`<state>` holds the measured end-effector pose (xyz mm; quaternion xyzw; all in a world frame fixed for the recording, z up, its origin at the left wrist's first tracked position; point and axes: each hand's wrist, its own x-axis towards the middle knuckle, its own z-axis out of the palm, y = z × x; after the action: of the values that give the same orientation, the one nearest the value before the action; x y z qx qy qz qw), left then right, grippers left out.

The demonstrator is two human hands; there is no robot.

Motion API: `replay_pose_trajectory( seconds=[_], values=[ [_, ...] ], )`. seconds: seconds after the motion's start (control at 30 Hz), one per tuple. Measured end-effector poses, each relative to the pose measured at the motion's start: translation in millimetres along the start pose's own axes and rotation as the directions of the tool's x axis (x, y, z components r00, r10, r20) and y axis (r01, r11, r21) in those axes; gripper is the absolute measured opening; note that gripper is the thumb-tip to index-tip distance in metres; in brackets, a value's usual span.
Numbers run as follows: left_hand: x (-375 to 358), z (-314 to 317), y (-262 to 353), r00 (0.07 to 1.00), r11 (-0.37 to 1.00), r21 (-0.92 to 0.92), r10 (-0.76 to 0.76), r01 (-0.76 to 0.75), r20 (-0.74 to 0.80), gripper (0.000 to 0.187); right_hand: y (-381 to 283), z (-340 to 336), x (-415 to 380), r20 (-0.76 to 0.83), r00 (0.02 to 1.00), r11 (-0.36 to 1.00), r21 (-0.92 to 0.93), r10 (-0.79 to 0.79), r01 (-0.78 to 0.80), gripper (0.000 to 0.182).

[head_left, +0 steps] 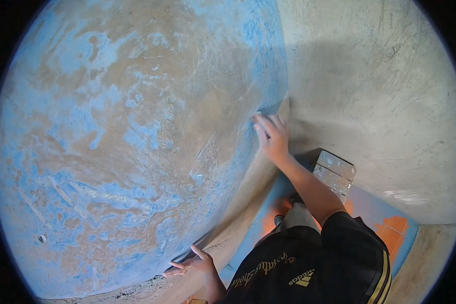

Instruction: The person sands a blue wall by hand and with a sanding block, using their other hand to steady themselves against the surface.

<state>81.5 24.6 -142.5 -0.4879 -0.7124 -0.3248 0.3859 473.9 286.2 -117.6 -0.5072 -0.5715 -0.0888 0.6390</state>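
A large curved surface [152, 126] with patchy blue paint over brownish grey fills the left of the head view. My right hand [273, 137] is pressed against its right-hand edge, fingers bent and close together. Something small and pale shows at the fingertips, too hidden to name. Near the lower rim, my left hand [195, 264] has its fingers spread and holds nothing that I can see. Its fingertips lie by a dark strip [180, 260] along the rim.
A bare grey wall [375, 101] rises on the right. Beside it stands a paint-spotted slatted stool [334, 169]. The floor [359, 200] below is blue with orange patches. A small light spot [42, 238] marks the surface at lower left.
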Motion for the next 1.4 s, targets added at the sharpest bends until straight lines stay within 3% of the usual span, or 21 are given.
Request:
replay_pose_trajectory(
  seconds=[0.07,0.27,0.37,0.47,0.57,0.7,0.8,0.9,0.93,1.03,1.13,1.27,1.37,1.4],
  values=[
    [2,-3,2,1.000,1.000,0.006,0.007,-0.007,0.021,0.105,-22,-5,-5,0.031,0.994,0.993,0.065,-0.106,0.104,0.030],
    [3,-7,1,0.999,1.000,0.010,-0.010,0.010,0.044,0.109,3,4,-1,-0.074,0.997,1.000,0.006,0.026,-0.026,0.030],
    [3,-7,6,0.997,1.000,0.009,-0.022,0.021,0.073,0.112,-14,-2,-10,-0.008,0.992,0.991,0.027,-0.128,0.128,0.030],
    [4,-17,10,0.992,0.998,0.045,-0.044,0.039,0.118,0.113,15,1,-3,-0.039,0.999,0.998,-0.067,-0.020,0.017,0.029],
    [6,-12,9,0.995,0.999,0.045,-0.018,0.013,0.100,0.112,21,8,-1,-0.088,0.996,0.999,-0.036,-0.022,0.019,0.030],
    [3,-9,5,0.997,0.999,0.039,0.003,-0.006,0.080,0.112,-1,4,-5,-0.065,0.970,0.969,0.060,-0.234,0.238,0.029],
    [6,-10,10,0.997,0.998,0.059,-0.006,0.002,0.074,0.112,33,9,3,-0.115,0.993,0.999,-0.036,0.012,-0.016,0.029],
    [7,-13,18,0.997,0.997,0.074,-0.026,0.020,0.077,0.113,26,13,-7,-0.069,0.998,1.000,0.030,0.003,-0.001,0.030],
    [7,-13,18,0.996,0.997,0.075,-0.032,0.026,0.084,0.114,9,6,-8,-0.051,0.992,0.992,0.045,-0.114,0.116,0.029],
    [9,-6,4,0.998,0.992,0.113,0.044,-0.050,0.050,0.115,-1,5,-3,-0.073,0.975,0.974,0.073,-0.211,0.216,0.027],
    [6,-12,21,0.996,0.994,0.109,-0.033,0.024,0.078,0.115,40,20,1,-0.178,0.984,1.000,-0.004,0.004,-0.004,0.023],
    [5,-13,18,0.996,0.991,0.133,-0.023,0.011,0.085,0.114,7,10,-11,-0.042,0.993,0.990,0.085,-0.110,0.113,0.019],
    [4,-13,16,0.996,0.991,0.136,-0.014,0.003,0.084,0.113,6,5,-3,-0.061,0.983,0.985,0.018,-0.171,0.172,0.020],
    [4,-13,15,0.996,0.992,0.127,-0.018,0.007,0.087,0.113,21,3,-2,-0.046,0.996,0.997,-0.028,-0.070,0.069,0.020]
  ],
)
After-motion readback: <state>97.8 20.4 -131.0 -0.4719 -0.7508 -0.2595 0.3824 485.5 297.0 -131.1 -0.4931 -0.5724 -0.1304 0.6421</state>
